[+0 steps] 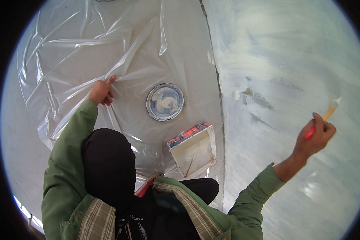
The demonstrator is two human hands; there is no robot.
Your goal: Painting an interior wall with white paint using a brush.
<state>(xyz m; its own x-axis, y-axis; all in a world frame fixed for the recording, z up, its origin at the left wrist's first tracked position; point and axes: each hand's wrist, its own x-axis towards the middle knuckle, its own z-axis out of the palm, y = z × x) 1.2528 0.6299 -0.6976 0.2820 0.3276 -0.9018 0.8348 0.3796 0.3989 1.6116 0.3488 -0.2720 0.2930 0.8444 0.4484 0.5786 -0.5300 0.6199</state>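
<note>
My right hand (316, 135) grips a paintbrush (328, 114) with a yellow shaft and a red handle end. The brush's pale tip is at the wall (276, 168), which carries streaky white and pale blue-green paint. On the left, my left hand (102, 91) is over a clear plastic sheet (72, 60), thumb stretched out along a fold and fingers loosely curled; whether it presses on the sheet is hard to tell. Between my hands lie a round paint-smeared lid or dish (165, 102) and a tilted, paint-stained rectangular tray (195, 157).
Grey patches (258, 99) show through the wall paint. A dark gap (217, 78) runs where floor and wall meet. My bent knees (108, 162) are close to the tray and sheet, with a red shoe (147, 186) between them. A dark object (105, 0) is cut off at the top.
</note>
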